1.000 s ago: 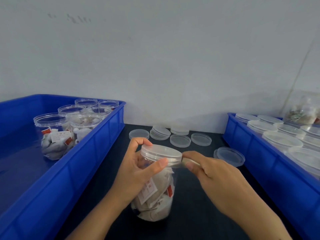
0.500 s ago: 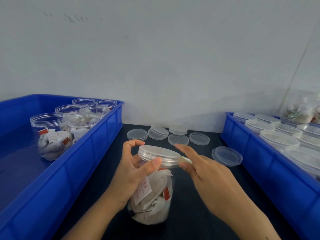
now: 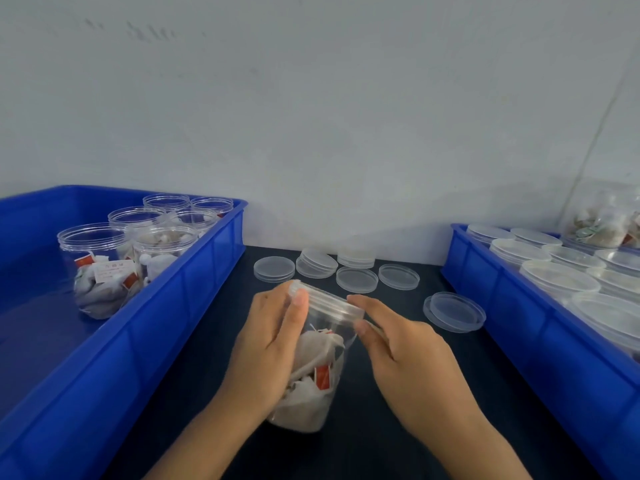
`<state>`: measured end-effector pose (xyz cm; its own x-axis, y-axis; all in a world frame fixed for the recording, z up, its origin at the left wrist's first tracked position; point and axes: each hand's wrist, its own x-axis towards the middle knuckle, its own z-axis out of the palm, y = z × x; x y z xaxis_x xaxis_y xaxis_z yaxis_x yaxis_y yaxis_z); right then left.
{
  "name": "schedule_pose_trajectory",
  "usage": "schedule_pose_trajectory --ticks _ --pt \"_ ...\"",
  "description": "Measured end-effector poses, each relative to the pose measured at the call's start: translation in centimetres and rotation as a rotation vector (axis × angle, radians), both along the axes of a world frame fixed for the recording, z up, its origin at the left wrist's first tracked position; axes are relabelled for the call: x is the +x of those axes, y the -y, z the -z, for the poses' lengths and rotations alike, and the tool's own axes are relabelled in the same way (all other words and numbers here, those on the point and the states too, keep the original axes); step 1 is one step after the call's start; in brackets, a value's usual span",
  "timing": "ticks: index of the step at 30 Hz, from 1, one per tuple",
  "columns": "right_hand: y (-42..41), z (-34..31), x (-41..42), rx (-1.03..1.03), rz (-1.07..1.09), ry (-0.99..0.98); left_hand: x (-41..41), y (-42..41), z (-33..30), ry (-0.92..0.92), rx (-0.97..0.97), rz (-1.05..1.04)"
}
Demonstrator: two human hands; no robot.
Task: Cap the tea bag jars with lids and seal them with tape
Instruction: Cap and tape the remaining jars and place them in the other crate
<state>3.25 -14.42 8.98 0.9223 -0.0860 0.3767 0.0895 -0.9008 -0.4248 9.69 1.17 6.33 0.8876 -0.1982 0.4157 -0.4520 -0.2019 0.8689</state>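
Gripping the capped jar (image 3: 311, 362) at lower centre, tilted on the worktop (image 3: 398, 427), the left hand (image 3: 266, 344) wraps its side. The right hand (image 3: 408, 355) pinches clear tape against the lid (image 3: 329, 301) seam; turning the jar slowly should keep it flat.

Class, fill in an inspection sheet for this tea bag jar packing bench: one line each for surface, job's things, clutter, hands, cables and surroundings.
Surface: dark tabletop between two blue bins.
Job's things: tilted jar of tea bags with its lid on; thin clear strip, probably tape, at its rim; loose lids lying behind it.
Clutter: nothing seen.
Hands: left hand grips the jar near the lid; right hand pinches the strip by the lid's edge.
Cables: nothing seen.
Surroundings: left blue bin holds open uncapped jars; right blue bin holds lidded jars; pale wall behind.
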Motion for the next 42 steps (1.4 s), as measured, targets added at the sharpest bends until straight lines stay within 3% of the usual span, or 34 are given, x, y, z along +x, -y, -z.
schedule_pose_trajectory --ticks 2,13,17,20,24,32,42 --pt "-0.6 0.3 -0.1 0.045 -0.021 0.027 -0.6 0.2 0.2 0.06 -0.004 -0.086" --pt "-1.8 -0.1 -0.7 0.124 -0.125 -0.056 0.1 -0.3 0.4 -0.079 -0.059 -0.159" --pt "-1.6 -0.2 -0.8 0.359 -0.178 -0.261 0.4 -0.7 0.3 -0.077 -0.107 -0.153" --pt "-0.9 -0.5 -0.8 0.426 -0.166 -0.241 1.1 -1.1 0.3 -0.098 -0.149 -0.133" --pt "0.1 -1.0 -0.5 0.278 -0.113 -0.124 1.4 -1.4 0.1 -0.105 -0.148 -0.07" --pt "0.7 -1.1 -0.2 -0.019 0.016 -0.139 2.0 -1.7 0.0 -0.159 -0.136 0.073" --pt "1.0 -0.3 0.3 0.025 -0.023 -0.102 1.9 -1.9 -0.1 -0.278 -0.217 0.235"
